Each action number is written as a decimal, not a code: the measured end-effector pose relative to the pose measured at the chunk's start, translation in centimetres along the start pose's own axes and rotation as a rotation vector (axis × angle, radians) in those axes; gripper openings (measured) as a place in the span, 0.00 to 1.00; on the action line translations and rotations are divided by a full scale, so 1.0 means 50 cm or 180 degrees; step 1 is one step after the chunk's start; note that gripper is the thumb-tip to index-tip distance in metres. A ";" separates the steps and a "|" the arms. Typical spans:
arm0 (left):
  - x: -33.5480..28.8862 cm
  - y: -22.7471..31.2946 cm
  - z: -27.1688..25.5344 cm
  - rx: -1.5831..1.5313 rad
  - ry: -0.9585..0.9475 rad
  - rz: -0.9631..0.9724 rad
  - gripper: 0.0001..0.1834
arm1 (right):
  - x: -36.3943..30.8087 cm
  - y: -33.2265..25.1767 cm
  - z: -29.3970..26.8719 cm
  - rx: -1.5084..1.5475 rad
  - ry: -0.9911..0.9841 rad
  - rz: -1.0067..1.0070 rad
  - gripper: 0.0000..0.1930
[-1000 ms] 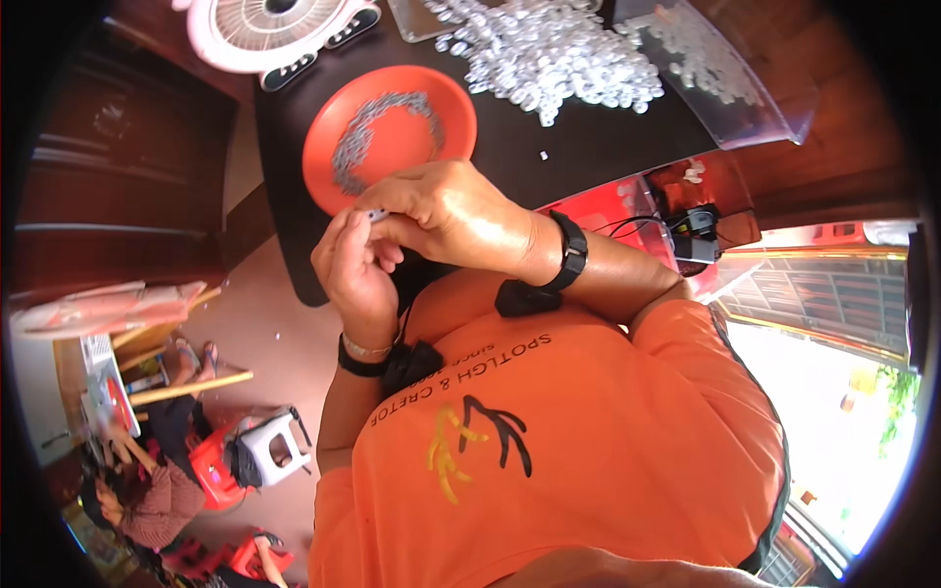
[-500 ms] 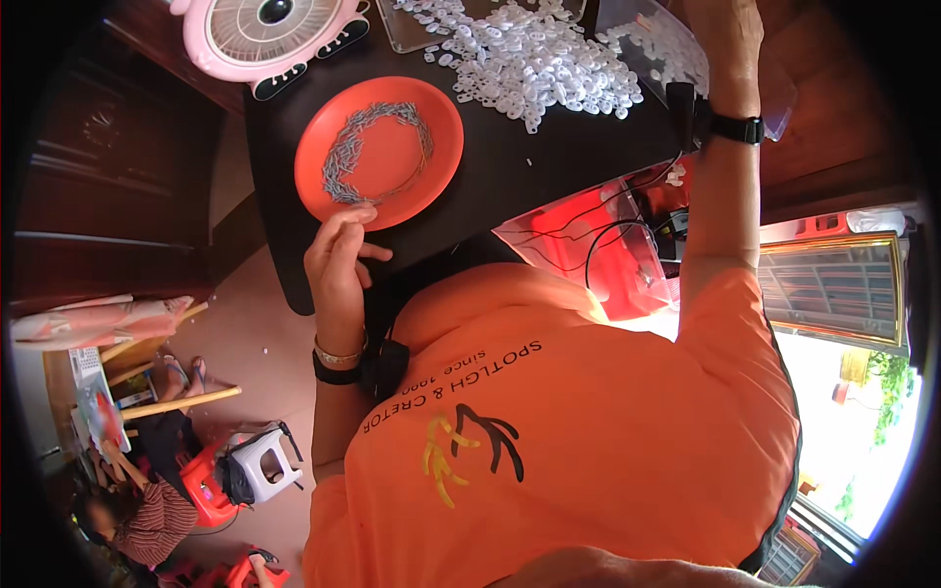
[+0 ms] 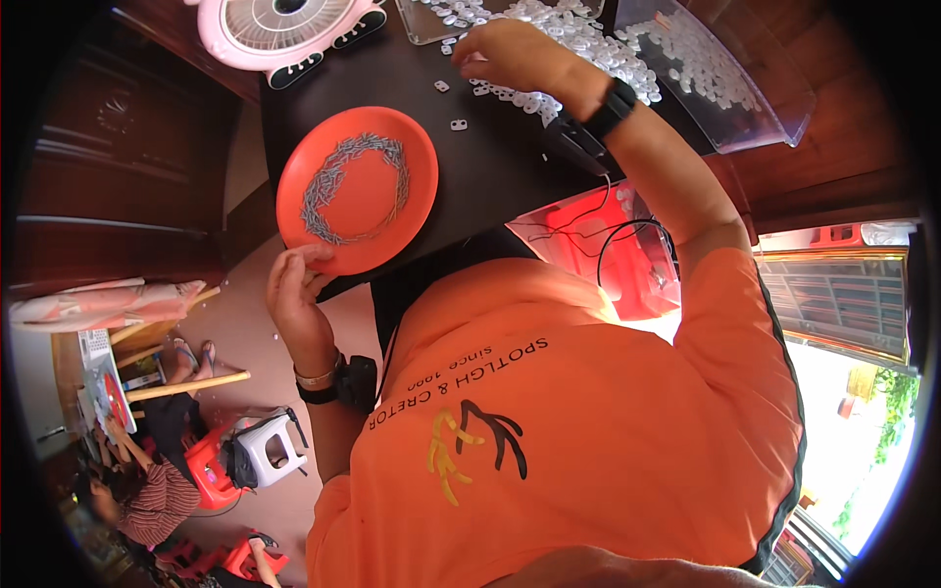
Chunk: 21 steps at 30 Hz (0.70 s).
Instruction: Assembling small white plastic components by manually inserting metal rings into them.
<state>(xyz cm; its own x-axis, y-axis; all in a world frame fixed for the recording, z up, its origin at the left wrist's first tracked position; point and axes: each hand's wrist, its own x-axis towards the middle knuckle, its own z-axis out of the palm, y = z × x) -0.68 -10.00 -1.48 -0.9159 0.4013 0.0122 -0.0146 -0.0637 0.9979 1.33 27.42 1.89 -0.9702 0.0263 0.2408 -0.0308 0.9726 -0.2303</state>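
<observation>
An orange-red round plate (image 3: 358, 201) holds a ring of small grey metal screws or pins (image 3: 319, 181). My left hand (image 3: 297, 294) is closed on its near left rim, the fingertips lying over the edge. Farther right, my right hand (image 3: 515, 57) is palm down above the near left part of a heap of small white two-holed plastic pieces (image 3: 627, 73). Its fingers are loosely bent and a little apart, with nothing visible in them; their undersides are hidden. Two loose white pieces, one of them a nearer piece (image 3: 459, 124), rest on the dark table between hand and plate.
A pink fan (image 3: 284, 29) stands at the far left of the black table (image 3: 470, 176). A clear bin (image 3: 730, 122) with more white pieces is at the right. Cables run over a red container (image 3: 598, 235) below the table. Another person (image 3: 157, 500) sits at lower left.
My right arm has swung left from the clear bin to over the heap. The plate has shifted left and nearer, with my left hand at its rim. Loose white pieces now lie nearer the plate.
</observation>
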 end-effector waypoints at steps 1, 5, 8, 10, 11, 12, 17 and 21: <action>-0.002 0.000 -0.002 0.0004 0.0015 0.0003 0.14 | 0.014 -0.007 0.008 0.0006 0.0000 -0.0014 0.11; 0.004 -0.002 -0.002 0.0004 -0.0003 -0.0045 0.14 | 0.052 -0.039 0.025 -0.0172 -0.0539 0.0095 0.12; 0.005 0.001 0.013 0.0045 -0.0054 -0.0049 0.14 | 0.063 -0.042 0.045 -0.0187 -0.0537 -0.0009 0.11; 0.006 0.011 0.023 0.0079 -0.0088 -0.0071 0.14 | 0.073 -0.032 0.059 -0.0440 -0.0415 -0.0016 0.08; 0.006 0.017 0.025 0.0310 -0.0142 -0.0085 0.14 | 0.079 -0.025 0.064 -0.0436 -0.0424 -0.0027 0.08; 0.007 0.021 0.026 0.0542 -0.0198 -0.0102 0.15 | 0.082 -0.016 0.066 -0.0554 -0.0400 -0.0097 0.07; 0.014 0.008 0.041 0.0474 -0.0482 0.0039 0.14 | 0.063 0.009 0.050 0.0108 -0.0213 -0.0199 0.08; 0.020 -0.002 0.059 0.0328 -0.0420 0.0300 0.13 | 0.022 -0.110 -0.012 0.2227 -0.0694 0.0300 0.09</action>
<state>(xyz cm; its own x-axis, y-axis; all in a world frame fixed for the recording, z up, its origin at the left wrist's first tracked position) -0.39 -6.92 -1.36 -0.8506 0.5147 0.1076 0.1162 -0.0156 0.9931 0.59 22.24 3.99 -0.9998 -0.0149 0.0142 -0.0203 0.5919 -0.8057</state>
